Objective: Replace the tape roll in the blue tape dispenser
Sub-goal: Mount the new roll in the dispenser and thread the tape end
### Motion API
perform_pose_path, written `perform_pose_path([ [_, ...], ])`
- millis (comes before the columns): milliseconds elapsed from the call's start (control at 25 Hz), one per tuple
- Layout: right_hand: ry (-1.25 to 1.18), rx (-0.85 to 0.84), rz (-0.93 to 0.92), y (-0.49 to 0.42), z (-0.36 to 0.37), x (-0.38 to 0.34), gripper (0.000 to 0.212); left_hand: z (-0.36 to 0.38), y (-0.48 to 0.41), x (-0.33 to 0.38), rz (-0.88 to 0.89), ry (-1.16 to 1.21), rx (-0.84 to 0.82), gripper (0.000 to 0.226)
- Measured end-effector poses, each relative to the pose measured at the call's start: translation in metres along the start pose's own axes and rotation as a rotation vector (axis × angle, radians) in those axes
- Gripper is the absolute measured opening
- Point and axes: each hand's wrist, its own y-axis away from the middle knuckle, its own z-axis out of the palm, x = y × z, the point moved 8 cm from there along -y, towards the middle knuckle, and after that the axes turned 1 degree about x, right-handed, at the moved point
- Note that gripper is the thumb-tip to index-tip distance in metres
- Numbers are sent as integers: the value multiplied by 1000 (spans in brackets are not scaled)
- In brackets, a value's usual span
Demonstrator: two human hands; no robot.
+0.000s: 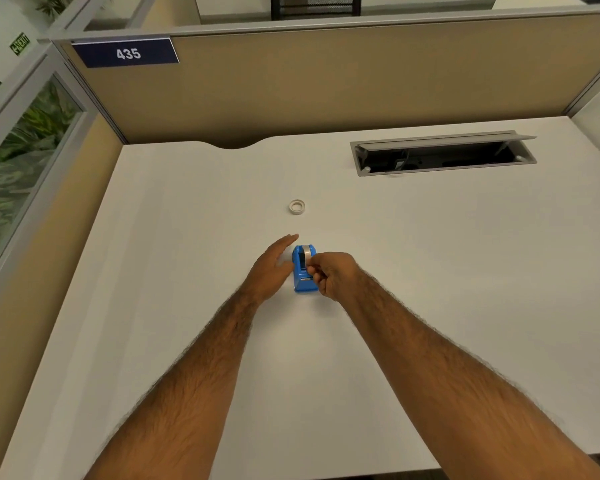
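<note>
Two hands at blue tape dispenser [305, 271], on white desk [430, 271]. Left hand [272, 268] flat, fingers released and straight, palm against dispenser's left side, bracing. Right hand [333, 275] curled, fingertips pinching at something at dispenser's top; whether tape end or roll, cannot tell. Spare tape roll [297, 206] lies flat beyond left fingertips, apart from them. Step in hand, likely: getting roll out of dispenser. Next calls for firm brace, upward pull on roll.

Office cubicle with a white table [187, 237]

Tan partition panels [326, 88] enclose it, one bearing a blue "435" plate [125, 53]; an open grey cable hatch [444, 154] is set into the table, and a glass pane [18, 150] at left shows green foliage.
</note>
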Motion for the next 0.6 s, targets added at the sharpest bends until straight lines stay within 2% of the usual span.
perform_pose_path([
  [120,0,-3,-10,1,0,0,9,11,7,-22,28,-380,-149,98],
  [200,11,5,-11,1,0,2,14,16,4,-23,31,-438,-135,116],
  [400,10,21,-35,1,0,4,26,18,-5,-17,67,-378,-29,106],
  [600,-30,38,-35,3,-3,9,25,18,-6,-16,46,-377,-30,104],
])
